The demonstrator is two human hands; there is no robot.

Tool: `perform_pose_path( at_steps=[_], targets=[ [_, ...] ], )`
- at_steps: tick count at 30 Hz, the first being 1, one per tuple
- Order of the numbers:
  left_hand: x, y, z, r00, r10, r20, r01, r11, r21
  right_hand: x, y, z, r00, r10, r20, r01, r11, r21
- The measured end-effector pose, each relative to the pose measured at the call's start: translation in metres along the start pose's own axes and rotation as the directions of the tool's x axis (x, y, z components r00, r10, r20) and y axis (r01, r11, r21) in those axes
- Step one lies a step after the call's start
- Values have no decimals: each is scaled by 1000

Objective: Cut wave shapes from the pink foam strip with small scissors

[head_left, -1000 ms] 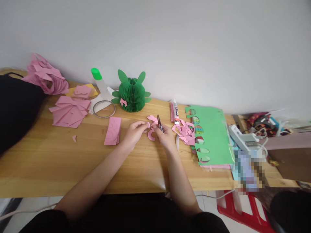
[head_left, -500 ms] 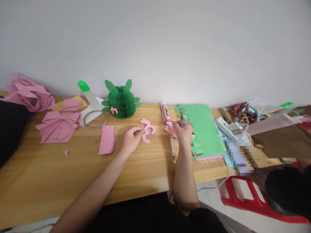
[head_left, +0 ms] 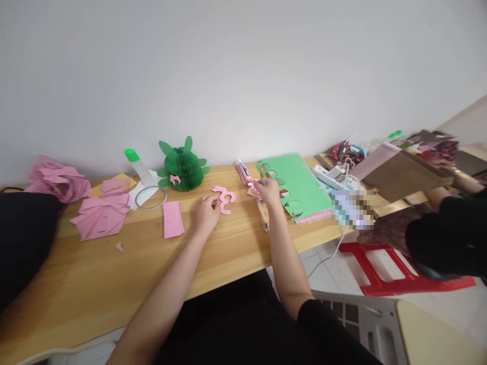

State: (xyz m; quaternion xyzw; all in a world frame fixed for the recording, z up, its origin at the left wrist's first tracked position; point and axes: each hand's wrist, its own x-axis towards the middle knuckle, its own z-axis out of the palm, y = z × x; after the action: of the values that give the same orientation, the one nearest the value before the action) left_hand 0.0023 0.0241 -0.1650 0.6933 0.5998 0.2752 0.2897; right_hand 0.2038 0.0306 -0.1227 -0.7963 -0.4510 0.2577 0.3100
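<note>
My left hand (head_left: 207, 214) is closed in a pinch at the left edge of a curly pink paper cutout (head_left: 230, 195), just above the wooden table. My right hand (head_left: 269, 192) has its fingers drawn together over small pink paper pieces. A small dark-blue bit shows at its fingertips, too little to name. Beside those fingers lies a white glue tube (head_left: 245, 174) with red and black print. Below them is a slim pale pen-like tool (head_left: 262, 215). A green paper sheet (head_left: 300, 185) with cut-out holes along its left edge sits just right of this hand.
A green honeycomb paper figure (head_left: 184, 170) stands near the wall. Folded pink paper (head_left: 173, 219), a tape ring (head_left: 137, 203), a green-capped bottle (head_left: 135, 159) and pink paper stacks (head_left: 102, 218) are leftward. At right are a power strip (head_left: 331, 177), a red stool (head_left: 380, 268) and another person's arms.
The view has turned rightward, and more of the other person's arms shows at the right. My left hand stays at the pink cutout, my right hand over the pink pieces.
</note>
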Motion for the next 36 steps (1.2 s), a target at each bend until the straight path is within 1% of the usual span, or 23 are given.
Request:
perform_pose_path(
  at_steps=[3, 5, 8, 13, 17, 23, 30, 36],
  targets=[
    [1, -1, 2, 1000, 23, -13, -23, 999, 46, -21, -13, 22, 986, -95, 135, 102, 994, -45],
    [1, -1, 4, 999, 37, -10, -36, 997, 75, -34, -21, 33, 973, -129, 190, 147, 986, -82],
    [2, -2, 4, 999, 54, 7, -54, 993, 105, -46, -35, 41, 957, -144, 251, 185, 971, -152],
    [7, -6, 6, 999, 54, 5, -54, 991, 125, -46, -55, 43, 939, -93, 330, 192, 940, -281],
    [8, -10, 8, 998, 67, -11, -65, 989, 131, -43, -61, 47, 910, -97, 402, 234, 922, -307],
    [7, -11, 7, 998, 66, -11, -63, 987, 145, -46, -55, 51, 901, -148, 407, 278, 918, -283],
    [5, -10, 5, 999, 41, -18, -38, 985, 166, -50, -53, 47, 903, -138, 407, 254, 936, -245],
    [3, -7, 4, 996, 41, -84, -30, 991, 134, -47, -48, 45, 900, -138, 413, 237, 951, -197]
  ],
)
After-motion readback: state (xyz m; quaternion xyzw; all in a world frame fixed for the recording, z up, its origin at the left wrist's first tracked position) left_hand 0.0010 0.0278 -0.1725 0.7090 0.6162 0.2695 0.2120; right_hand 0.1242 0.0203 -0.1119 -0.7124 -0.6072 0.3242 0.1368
